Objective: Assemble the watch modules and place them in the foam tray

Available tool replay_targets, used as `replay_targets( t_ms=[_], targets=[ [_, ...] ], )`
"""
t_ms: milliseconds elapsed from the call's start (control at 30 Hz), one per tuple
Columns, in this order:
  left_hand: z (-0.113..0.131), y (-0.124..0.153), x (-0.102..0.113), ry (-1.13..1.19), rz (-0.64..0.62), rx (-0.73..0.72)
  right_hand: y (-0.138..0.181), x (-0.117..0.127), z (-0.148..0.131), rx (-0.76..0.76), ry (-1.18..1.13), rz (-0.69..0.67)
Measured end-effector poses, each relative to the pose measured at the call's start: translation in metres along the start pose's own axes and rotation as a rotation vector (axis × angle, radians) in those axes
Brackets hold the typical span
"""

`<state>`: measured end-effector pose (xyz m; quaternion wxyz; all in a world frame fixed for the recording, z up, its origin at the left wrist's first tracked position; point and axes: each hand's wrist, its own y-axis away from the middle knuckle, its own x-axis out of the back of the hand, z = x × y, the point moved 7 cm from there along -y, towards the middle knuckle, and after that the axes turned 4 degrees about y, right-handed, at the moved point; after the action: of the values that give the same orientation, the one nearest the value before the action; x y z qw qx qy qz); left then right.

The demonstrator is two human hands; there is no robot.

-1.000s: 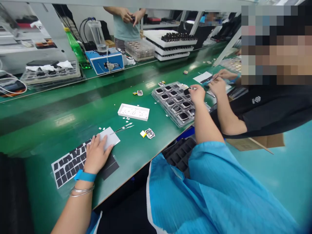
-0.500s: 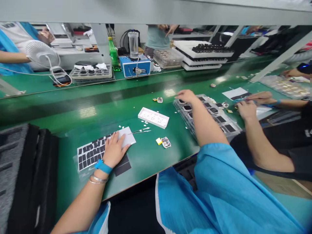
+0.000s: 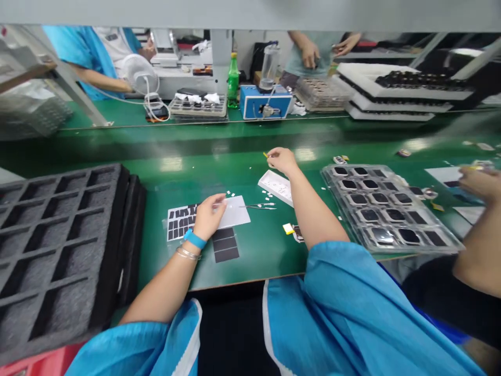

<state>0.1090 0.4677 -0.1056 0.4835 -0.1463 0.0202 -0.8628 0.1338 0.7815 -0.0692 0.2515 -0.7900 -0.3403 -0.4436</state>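
Observation:
My left hand (image 3: 210, 215) is over the sticker sheet (image 3: 177, 231) with black rectangles, its thumb and curved fingers apart with nothing visible in them. Under its fingertips lies a pale backing sheet (image 3: 238, 211), with tweezers (image 3: 263, 207) at the right edge. Closed in a pinch, my right hand (image 3: 284, 162) grips a small part with a yellow tab (image 3: 265, 154); the fingers hide most of it. Just below that hand, the white box (image 3: 274, 184) holds tiny pieces. A watch-like module (image 3: 298, 234) with a yellow-edged white square (image 3: 288, 228) lies partly behind my right forearm.
A clear tray of dark square screens (image 3: 370, 199) stands to the right, near a co-worker's hand (image 3: 482, 183). At left are black foam trays (image 3: 58, 250). Black strips (image 3: 226, 245) lie near the front edge. Behind stand a blue machine (image 3: 265, 103) and a green bottle (image 3: 233, 83).
My right hand has moved left from the screen tray to above the white box and now holds the yellow-tabbed part. My left hand has lifted from lying flat and curled. The view has swung left.

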Motion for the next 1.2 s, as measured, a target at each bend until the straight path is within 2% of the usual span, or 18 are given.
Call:
replay_targets(
  t_ms=[67, 133, 233, 300, 400, 600, 733, 833, 933, 1000, 1100, 1200],
  targets=[
    [-0.011, 0.002, -0.005, 0.341, -0.025, 0.236, 0.032, -0.017, -0.038, 0.127, -0.319, -0.033],
    [-0.017, 0.006, -0.015, 0.690, -0.077, 0.444, 0.074, -0.037, -0.076, 0.270, -0.584, -0.131],
    [-0.011, 0.009, -0.022, 1.009, -0.136, 0.564, 0.132, -0.057, -0.112, 0.399, -0.678, -0.156],
    [-0.007, 0.009, -0.018, 1.042, -0.122, 0.547, 0.155, -0.058, -0.121, 0.431, -0.701, -0.062],
    [-0.003, 0.009, -0.010, 0.998, -0.152, 0.504, 0.171, -0.048, -0.119, 0.436, -0.766, 0.091],
    [0.007, 0.018, -0.008, 0.958, -0.367, 0.505, 0.179, -0.036, -0.113, 0.403, -0.962, 0.043],
    [0.015, 0.022, -0.007, 0.996, -0.416, 0.507, 0.178, -0.033, -0.107, 0.324, -1.020, 0.076],
    [0.020, 0.022, -0.004, 0.969, -0.401, 0.464, 0.176, -0.029, -0.102, 0.309, -0.967, 0.145],
    [0.020, 0.020, 0.001, 0.906, -0.355, 0.377, 0.179, -0.016, -0.102, 0.389, -0.840, 0.267],
    [0.020, 0.016, 0.007, 0.845, -0.274, 0.270, 0.183, -0.008, -0.107, 0.460, -0.734, 0.328],
    [0.022, 0.011, 0.020, 0.711, -0.127, 0.065, 0.192, -0.003, -0.121, 0.601, -0.581, 0.323],
    [0.025, 0.010, 0.026, 0.576, -0.065, -0.054, 0.198, -0.009, -0.134, 0.713, -0.472, 0.258]
  ],
)
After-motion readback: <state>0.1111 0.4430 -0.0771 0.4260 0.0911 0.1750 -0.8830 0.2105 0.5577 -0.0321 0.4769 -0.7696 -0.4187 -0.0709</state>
